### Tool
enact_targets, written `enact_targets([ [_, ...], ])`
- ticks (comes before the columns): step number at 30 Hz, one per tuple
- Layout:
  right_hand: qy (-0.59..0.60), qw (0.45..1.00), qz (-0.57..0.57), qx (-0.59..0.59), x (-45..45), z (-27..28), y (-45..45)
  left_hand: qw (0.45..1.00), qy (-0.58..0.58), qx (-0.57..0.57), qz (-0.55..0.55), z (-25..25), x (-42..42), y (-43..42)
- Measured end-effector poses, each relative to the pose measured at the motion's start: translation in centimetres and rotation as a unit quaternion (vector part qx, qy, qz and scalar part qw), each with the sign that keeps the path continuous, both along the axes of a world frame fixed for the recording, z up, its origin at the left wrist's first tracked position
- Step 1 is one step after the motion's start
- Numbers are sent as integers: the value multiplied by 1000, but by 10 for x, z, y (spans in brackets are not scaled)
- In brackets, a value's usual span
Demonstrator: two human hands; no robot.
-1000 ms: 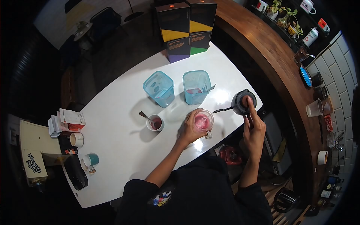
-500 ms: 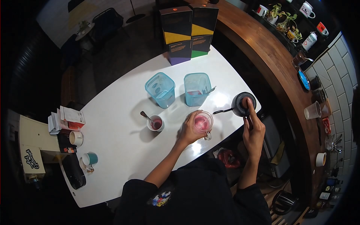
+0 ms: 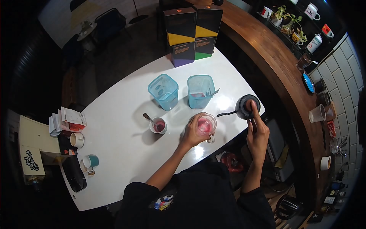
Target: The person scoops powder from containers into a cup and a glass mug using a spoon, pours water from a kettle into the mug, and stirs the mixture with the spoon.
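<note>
My left hand (image 3: 193, 133) is wrapped round a clear glass mug (image 3: 206, 125) with pink liquid inside. My right hand (image 3: 257, 131) grips a black gooseneck kettle (image 3: 247, 107), one finger lying on its lid. The kettle's thin spout points at the mug's rim, and a thin stream appears to run into the mug. Left of the mug stands a white cup (image 3: 158, 125) with dark red contents and a spoon. Beyond are two blue translucent containers, one (image 3: 163, 92) on the left and one (image 3: 200, 91) holding a little pink stuff and a spoon.
Tall dark boxes (image 3: 181, 36) stand at the table's far end. A teal cup (image 3: 90, 161), a white mug (image 3: 77, 140) and a black case (image 3: 73, 173) are at the left edge. A wooden counter (image 3: 274, 57) with cups curves along the right.
The view has shifted slightly. Both hands keep their hold, with the kettle spout still at the mug.
</note>
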State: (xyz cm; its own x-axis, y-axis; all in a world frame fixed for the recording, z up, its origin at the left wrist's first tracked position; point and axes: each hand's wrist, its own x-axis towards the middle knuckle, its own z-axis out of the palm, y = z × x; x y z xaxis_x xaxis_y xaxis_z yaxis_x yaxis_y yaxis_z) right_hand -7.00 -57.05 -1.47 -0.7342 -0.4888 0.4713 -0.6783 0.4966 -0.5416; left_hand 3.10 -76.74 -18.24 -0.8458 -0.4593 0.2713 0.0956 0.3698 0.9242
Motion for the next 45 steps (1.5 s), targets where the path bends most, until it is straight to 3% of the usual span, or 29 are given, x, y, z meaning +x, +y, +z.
enact_targets([
  [14,-10,1000,0,27,-3,-8,2,999,29,-21,4,-9,-3,0],
  [23,-7,1000,-1,27,-3,-2,0,1000,-13,-16,-8,4,-2,-6],
  [35,6,1000,-4,23,-4,4,0,995,11,-14,-97,7,-5,-21],
  [37,4,1000,-6,21,-4,4,1,993,-4,51,-109,5,-5,-20],
  [45,11,999,-15,27,-5,6,4,984,-12,112,-139,4,-5,-24],
])
